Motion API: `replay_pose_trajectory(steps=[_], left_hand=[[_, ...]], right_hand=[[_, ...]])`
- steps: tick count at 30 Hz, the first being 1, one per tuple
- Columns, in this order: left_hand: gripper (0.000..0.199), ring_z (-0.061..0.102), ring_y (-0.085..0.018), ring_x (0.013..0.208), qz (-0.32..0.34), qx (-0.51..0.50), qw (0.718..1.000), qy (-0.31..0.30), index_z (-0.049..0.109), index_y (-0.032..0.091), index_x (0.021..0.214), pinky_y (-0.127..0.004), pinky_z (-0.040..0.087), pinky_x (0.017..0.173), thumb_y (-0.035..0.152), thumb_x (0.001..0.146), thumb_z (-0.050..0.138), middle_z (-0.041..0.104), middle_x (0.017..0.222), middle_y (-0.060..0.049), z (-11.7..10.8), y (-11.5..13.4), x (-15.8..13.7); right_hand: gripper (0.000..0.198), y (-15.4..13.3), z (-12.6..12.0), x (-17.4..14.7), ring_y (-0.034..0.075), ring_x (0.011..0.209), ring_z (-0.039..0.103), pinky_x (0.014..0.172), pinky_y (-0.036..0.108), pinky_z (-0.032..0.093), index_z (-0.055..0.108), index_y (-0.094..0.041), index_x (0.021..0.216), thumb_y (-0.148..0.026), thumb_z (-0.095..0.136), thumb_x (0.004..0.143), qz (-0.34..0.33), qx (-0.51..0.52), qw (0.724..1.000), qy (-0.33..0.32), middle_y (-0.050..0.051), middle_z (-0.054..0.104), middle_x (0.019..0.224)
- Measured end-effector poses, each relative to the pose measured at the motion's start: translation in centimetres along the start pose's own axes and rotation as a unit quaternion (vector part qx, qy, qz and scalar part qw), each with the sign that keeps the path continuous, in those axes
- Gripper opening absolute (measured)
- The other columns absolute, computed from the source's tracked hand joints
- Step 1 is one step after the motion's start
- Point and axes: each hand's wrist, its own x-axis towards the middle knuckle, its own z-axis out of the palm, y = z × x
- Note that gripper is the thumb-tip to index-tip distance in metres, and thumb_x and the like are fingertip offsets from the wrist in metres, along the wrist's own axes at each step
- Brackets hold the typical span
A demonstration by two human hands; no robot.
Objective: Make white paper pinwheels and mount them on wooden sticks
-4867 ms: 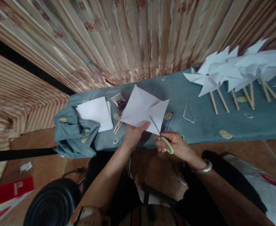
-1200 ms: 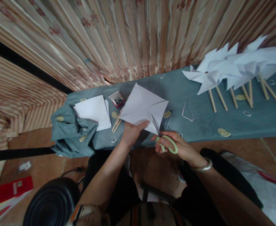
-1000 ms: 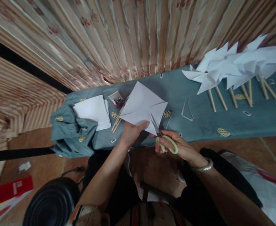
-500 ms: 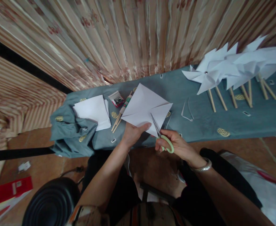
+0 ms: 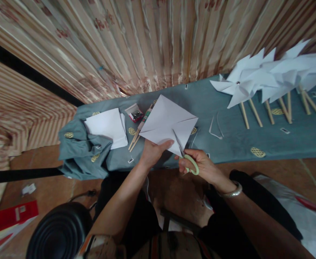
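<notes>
A square sheet of white paper (image 5: pixel 165 115) is held corner-up above the cloth, with slits running in from its left and right corners. My left hand (image 5: pixel 154 153) pinches its lower left edge, thumb on top and the other fingers hidden underneath. In my right hand (image 5: pixel 199 163) are scissors (image 5: pixel 191 163) with pale green handles. Their blades lie along the paper near its bottom corner, pointing up toward the middle. Left of the sheet, a glue stick or marker-like tube (image 5: pixel 144 120) and several wooden sticks (image 5: pixel 134 142) lie partly beneath it.
A stack of white paper (image 5: pixel 106 127) and a small red-and-white box of metal pins (image 5: pixel 135 114) sit to the left. Thin paper offcuts (image 5: pixel 214 131) lie right of centre. Several white pinwheels (image 5: pixel 244 82) on sticks stand far right. Behind the cloth-covered table (image 5: pixel 233 144) hangs a striped curtain (image 5: pixel 147 43).
The view has shifted very slightly, moving the background a little. Both hands, the paper and the scissors keep almost the same positions.
</notes>
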Motion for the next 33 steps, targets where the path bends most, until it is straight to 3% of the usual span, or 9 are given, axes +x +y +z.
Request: replay_pose_trajectory(steps=[12, 19, 22, 24, 27, 33], left_hand=[[0.038, 0.066, -0.022, 0.088, -0.002, -0.006, 1.000, 0.003, 0.065, 0.018, 0.096, -0.038, 0.052, 0.087, 0.029, 0.061, 0.078, 0.073, 0.095, -0.007, 0.0, -0.1, 0.0], [0.039, 0.066, -0.025, 0.089, 0.007, -0.013, 1.000, 0.018, 0.067, 0.018, 0.096, -0.041, 0.053, 0.087, 0.024, 0.059, 0.080, 0.073, 0.099, -0.009, -0.1, 0.1, 0.3], [0.046, 0.066, -0.022, 0.086, 0.016, -0.055, 0.997, 0.053, 0.066, 0.017, 0.100, -0.039, 0.052, 0.088, 0.024, 0.056, 0.080, 0.073, 0.092, -0.006, -0.6, 0.4, 1.0], [0.049, 0.066, -0.020, 0.085, 0.021, -0.094, 0.992, 0.081, 0.066, 0.018, 0.102, -0.038, 0.052, 0.089, 0.023, 0.055, 0.079, 0.073, 0.091, -0.004, -1.1, 0.6, 1.6], [0.048, 0.067, -0.020, 0.094, 0.040, -0.115, 0.988, 0.099, 0.065, 0.019, 0.103, -0.038, 0.050, 0.094, 0.024, 0.056, 0.078, 0.073, 0.094, -0.004, -1.7, 0.8, 1.9], [0.049, 0.068, -0.024, 0.096, -0.001, -0.059, 0.997, 0.054, 0.067, 0.015, 0.099, -0.040, 0.052, 0.092, 0.029, 0.055, 0.081, 0.074, 0.103, -0.009, -0.4, -0.6, 1.0]], right_hand=[[0.049, 0.0, 0.0, 0.0, 0.007, 0.044, 0.052, 0.044, 0.020, 0.038, 0.060, -0.016, 0.066, -0.058, 0.084, 0.055, -0.006, -0.019, 1.000, -0.003, -0.002, 0.062, 0.051], [0.053, -0.4, -0.6, -1.3, 0.011, 0.055, 0.060, 0.052, 0.023, 0.045, 0.061, -0.017, 0.091, -0.063, 0.073, 0.069, -0.010, -0.065, 0.997, -0.038, 0.001, 0.068, 0.065], [0.060, 0.2, -1.4, -1.5, 0.014, 0.054, 0.061, 0.050, 0.025, 0.044, 0.060, -0.017, 0.104, -0.063, 0.073, 0.069, 0.016, -0.154, 0.987, -0.036, 0.000, 0.068, 0.065], [0.057, 0.2, -2.0, -1.8, 0.017, 0.057, 0.063, 0.052, 0.027, 0.044, 0.061, -0.017, 0.108, -0.058, 0.073, 0.070, -0.007, -0.291, 0.957, 0.023, 0.002, 0.069, 0.067], [0.049, -0.4, -2.4, -2.6, 0.023, 0.068, 0.069, 0.059, 0.029, 0.045, 0.062, -0.017, 0.111, -0.048, 0.073, 0.074, -0.043, -0.479, 0.867, 0.132, 0.005, 0.073, 0.073], [0.045, -2.5, -4.8, -3.3, 0.030, 0.080, 0.073, 0.064, 0.032, 0.047, 0.059, -0.015, 0.119, -0.041, 0.066, 0.083, -0.065, -0.638, 0.704, 0.304, 0.011, 0.075, 0.083]])
